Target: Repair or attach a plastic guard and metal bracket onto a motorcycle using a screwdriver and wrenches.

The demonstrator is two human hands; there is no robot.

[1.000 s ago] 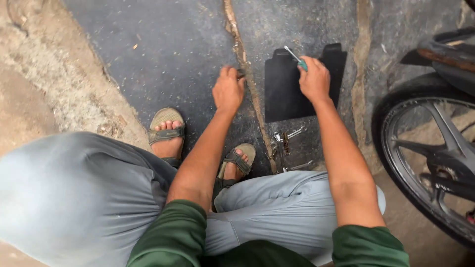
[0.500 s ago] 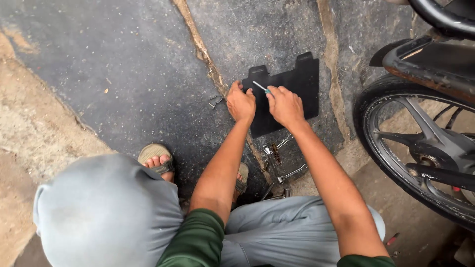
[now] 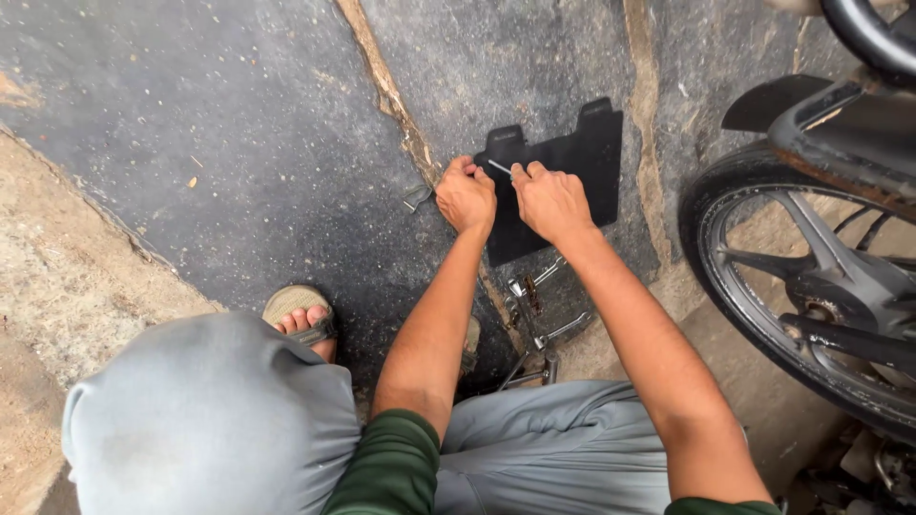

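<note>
Black mudflap flat on stone floor, beside motorcycle wheel. Left hand fisted at flap's left edge; right hand pinching thin metal tool (type unclear). Step judged: working a fastener. Next calls for steady flap, controlled tool pressure.

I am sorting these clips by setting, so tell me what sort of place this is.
Probably an outdoor, roadside repair spot. The person squats on rough stone paving, a motorcycle wheel stands to the right, and spanners lie on the ground near a black mudflap.
</note>
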